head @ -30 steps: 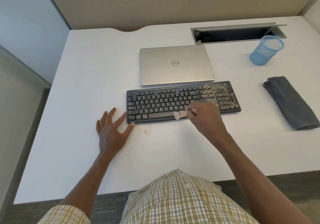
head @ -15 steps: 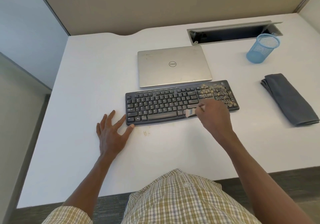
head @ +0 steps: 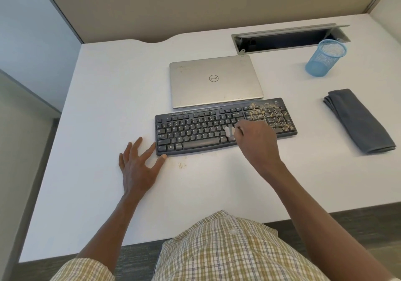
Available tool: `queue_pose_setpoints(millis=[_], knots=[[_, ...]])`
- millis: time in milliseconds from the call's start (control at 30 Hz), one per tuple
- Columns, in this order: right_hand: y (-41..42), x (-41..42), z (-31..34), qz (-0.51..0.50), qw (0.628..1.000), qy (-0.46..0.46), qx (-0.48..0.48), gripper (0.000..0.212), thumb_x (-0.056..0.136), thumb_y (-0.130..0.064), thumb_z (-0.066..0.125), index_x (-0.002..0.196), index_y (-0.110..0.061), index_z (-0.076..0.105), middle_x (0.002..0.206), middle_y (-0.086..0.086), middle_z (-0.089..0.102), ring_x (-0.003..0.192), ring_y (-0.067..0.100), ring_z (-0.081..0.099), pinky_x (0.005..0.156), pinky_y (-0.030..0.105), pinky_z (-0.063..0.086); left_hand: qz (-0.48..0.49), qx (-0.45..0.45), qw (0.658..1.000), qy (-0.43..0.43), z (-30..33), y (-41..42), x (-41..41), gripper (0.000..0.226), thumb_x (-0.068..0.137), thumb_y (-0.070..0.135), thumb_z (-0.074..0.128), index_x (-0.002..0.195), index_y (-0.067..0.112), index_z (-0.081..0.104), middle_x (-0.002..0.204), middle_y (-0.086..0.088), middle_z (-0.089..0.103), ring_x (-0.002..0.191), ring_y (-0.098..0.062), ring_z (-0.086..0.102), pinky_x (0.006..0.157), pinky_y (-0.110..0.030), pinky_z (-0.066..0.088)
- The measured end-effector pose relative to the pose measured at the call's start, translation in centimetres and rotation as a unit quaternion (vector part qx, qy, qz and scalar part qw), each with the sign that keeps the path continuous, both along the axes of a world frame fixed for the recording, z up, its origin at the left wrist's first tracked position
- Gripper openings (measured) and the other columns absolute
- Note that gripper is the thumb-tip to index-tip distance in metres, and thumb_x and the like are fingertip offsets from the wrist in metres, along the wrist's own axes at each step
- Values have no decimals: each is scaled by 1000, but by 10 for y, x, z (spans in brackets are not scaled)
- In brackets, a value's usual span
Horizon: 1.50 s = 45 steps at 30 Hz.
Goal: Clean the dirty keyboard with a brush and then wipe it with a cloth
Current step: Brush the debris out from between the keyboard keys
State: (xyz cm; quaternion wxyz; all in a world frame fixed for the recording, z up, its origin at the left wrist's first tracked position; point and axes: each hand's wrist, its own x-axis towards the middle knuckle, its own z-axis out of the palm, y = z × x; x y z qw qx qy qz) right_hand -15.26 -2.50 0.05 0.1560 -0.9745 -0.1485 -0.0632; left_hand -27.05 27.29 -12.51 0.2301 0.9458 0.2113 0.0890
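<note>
A black keyboard lies across the middle of the white desk, with tan crumbs thick over its right number pad. My right hand grips a small brush, its pale bristles blurred over the keys right of the space bar. The brush handle is hidden in my fingers. My left hand rests flat on the desk with fingers spread, thumb and index finger touching the keyboard's front left corner. A folded grey cloth lies at the right of the desk, apart from both hands.
A closed silver laptop sits just behind the keyboard. A blue mesh cup stands at the back right beside an open cable tray. A few crumbs lie on the desk in front of the keyboard.
My right hand swept the brush from the keyboard's front edge up and right across the keys, then back a little to the left. My left hand stayed put.
</note>
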Motion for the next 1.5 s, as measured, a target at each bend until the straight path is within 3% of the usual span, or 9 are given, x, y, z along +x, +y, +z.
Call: queue_pose_setpoints(millis=[133, 300, 400, 600, 767, 1067, 1333, 1500], knots=[[0, -2, 0, 32, 997, 36, -63, 25, 91, -13, 54, 68, -11, 62, 59, 3, 60, 54, 21, 52, 49, 26, 34, 0, -1, 1000, 0, 1, -1, 0, 62, 85, 71, 50, 137, 38, 63, 161, -2, 35, 153, -26, 19, 124, -53, 12], [0, -2, 5, 21, 999, 11, -41, 25, 94, -18, 53, 71, -11, 62, 59, 4, 59, 55, 23, 50, 51, 27, 34, -3, 4, 1000, 1, 0, -1, 0, 60, 86, 69, 51, 136, 39, 63, 161, -2, 36, 152, -27, 20, 123, -54, 13], [-4, -6, 3, 28, 998, 48, -42, 29, 90, -19, 56, 62, -14, 52, 56, 2, 53, 56, 25, 51, 51, 27, 36, -1, 6, 1000, -1, 0, 0, 0, 62, 85, 72, 49, 136, 39, 63, 161, -2, 36, 152, -27, 20, 123, -54, 14], [-5, 12, 8, -45, 999, 28, 6, 20, 91, -20, 53, 83, -17, 71, 70, 2, 70, 62, 22, 61, 54, 26, 44, -2, 9, 1000, 0, 1, -1, 1, 65, 85, 74, 46, 136, 38, 63, 161, -3, 37, 152, -28, 21, 122, -55, 15], [9, 25, 4, -23, 997, 56, -40, 24, 90, -19, 50, 77, -15, 70, 66, -1, 65, 59, 19, 57, 51, 23, 35, -1, 4, 1000, 1, 1, 0, 0, 62, 85, 71, 49, 136, 39, 63, 161, -3, 36, 152, -27, 20, 123, -55, 14], [18, 37, 19, 11, 989, 116, -92, 16, 84, -19, 60, 75, -14, 73, 61, 1, 66, 58, 20, 62, 56, 27, 52, 1, 2, 1000, 2, 1, -1, 1, 61, 85, 71, 50, 136, 40, 63, 161, -1, 36, 152, -27, 20, 123, -53, 13], [17, 38, 22, 9, 987, 128, -99, 19, 83, -16, 60, 66, -14, 71, 54, -2, 60, 50, 15, 54, 49, 22, 37, 3, 1, 1000, 5, 2, -1, 1, 54, 90, 66, 58, 136, 39, 63, 161, -2, 35, 153, -27, 19, 124, -53, 12], [17, 38, 21, -4, 989, 113, -91, 17, 84, -18, 59, 73, -14, 72, 58, 0, 62, 56, 20, 60, 55, 28, 51, 1, -4, 1000, 5, 2, -1, 1, 58, 88, 69, 54, 136, 39, 62, 162, -1, 35, 153, -26, 18, 124, -52, 11]])
